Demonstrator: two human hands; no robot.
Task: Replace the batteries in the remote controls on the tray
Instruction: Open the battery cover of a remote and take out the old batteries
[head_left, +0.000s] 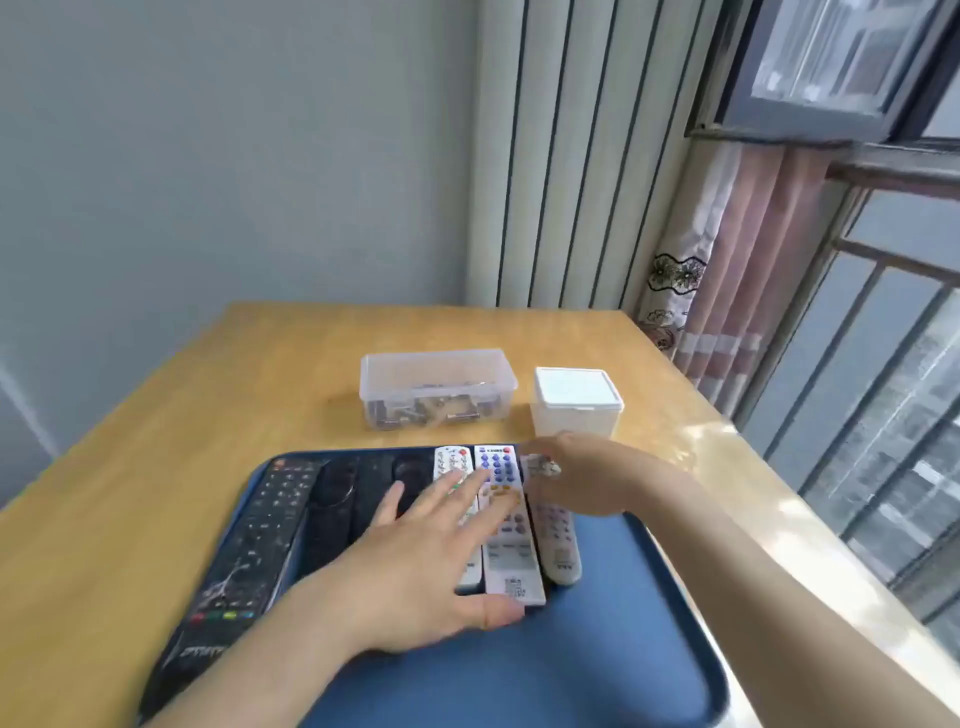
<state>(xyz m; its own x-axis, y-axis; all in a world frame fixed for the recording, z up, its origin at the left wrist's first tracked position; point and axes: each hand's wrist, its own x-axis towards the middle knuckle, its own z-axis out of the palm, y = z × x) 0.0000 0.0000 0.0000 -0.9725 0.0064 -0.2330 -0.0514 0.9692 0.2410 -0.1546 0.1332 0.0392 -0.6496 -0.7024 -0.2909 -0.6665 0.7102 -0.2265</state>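
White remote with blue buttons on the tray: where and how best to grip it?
Probably take the blue-buttoned remote by its near end, from the person's side: white remotes lie along both long edges, but that end juts past them over bare tray.

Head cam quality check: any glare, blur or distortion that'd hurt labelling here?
Head view: window sunlight glares off the table at its right edge; the right hand is motion-blurred, so its grip is unreadable; the left hand is sharper; wide-angle distortion skews the window bars; the black remotes show little detail.
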